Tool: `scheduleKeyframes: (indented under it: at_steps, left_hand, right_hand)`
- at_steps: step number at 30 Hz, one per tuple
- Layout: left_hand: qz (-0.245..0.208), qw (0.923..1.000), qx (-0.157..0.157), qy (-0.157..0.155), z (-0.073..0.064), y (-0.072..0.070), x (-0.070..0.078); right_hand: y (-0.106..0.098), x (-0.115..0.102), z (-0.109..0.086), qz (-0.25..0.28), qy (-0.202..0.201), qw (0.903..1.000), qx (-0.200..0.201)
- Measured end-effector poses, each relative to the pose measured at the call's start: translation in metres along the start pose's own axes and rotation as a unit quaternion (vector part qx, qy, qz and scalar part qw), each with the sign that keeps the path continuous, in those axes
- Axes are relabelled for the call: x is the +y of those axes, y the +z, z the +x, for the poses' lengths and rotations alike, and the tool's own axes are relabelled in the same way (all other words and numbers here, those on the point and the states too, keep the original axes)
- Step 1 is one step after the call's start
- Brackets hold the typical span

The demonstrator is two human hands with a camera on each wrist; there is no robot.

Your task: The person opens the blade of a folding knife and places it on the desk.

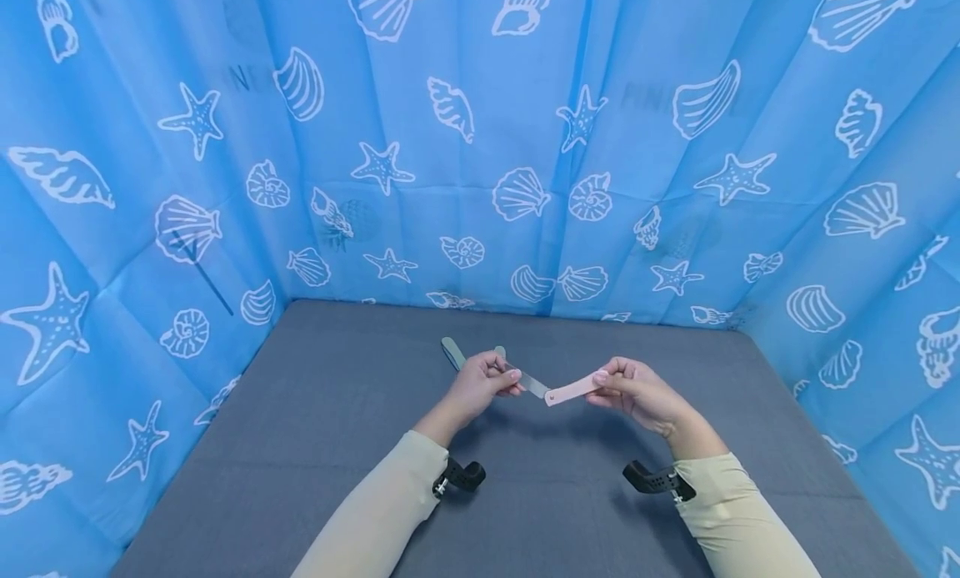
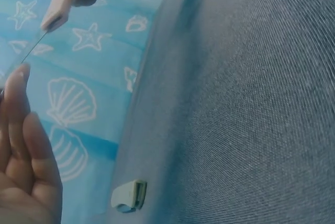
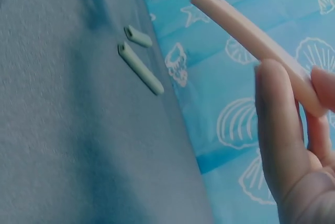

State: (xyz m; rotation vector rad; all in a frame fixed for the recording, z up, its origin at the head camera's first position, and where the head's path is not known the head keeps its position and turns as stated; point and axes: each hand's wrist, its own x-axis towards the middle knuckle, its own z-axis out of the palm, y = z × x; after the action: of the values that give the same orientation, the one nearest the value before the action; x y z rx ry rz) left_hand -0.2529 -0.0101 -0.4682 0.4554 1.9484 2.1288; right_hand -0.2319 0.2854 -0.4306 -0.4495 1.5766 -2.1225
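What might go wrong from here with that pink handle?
The left hand pinches the thin strip; if it is a blade, it might cut. The strip joins the pink handle at an apparent pivot, so it could swing. The right hand holds the pink handle above the table; a slip might drop it.

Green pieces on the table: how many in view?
2. In the head view, one green piece lies beyond the left hand, to its left; the other green piece, partly covered, peeks past that hand's fingers. More could be hidden.

Head view looks forward and down; 2 close wrist views share the curtain (image 2: 104,67).
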Motion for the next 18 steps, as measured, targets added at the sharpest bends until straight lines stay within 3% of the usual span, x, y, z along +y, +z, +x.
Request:
scheduleKeyframes:
  at_steps: [9,13,18]
  left_hand:
    - [0.011,0.997,0.073,0.021,0.0,0.002,0.008]
    - [-0.028,0.9942,0.102,0.02,-0.002,0.006,0.011]
    - [-0.074,0.9861,0.147,0.021,0.0,0.012,0.005]
  right_hand:
    - [0.017,-0.002,0.003,0.054,-0.04,0.9933,0.094]
    - [0.025,-0.002,0.004,0.086,-0.049,0.9879,0.12]
    - [0.032,0.001,0.006,0.129,-0.046,0.9782,0.156]
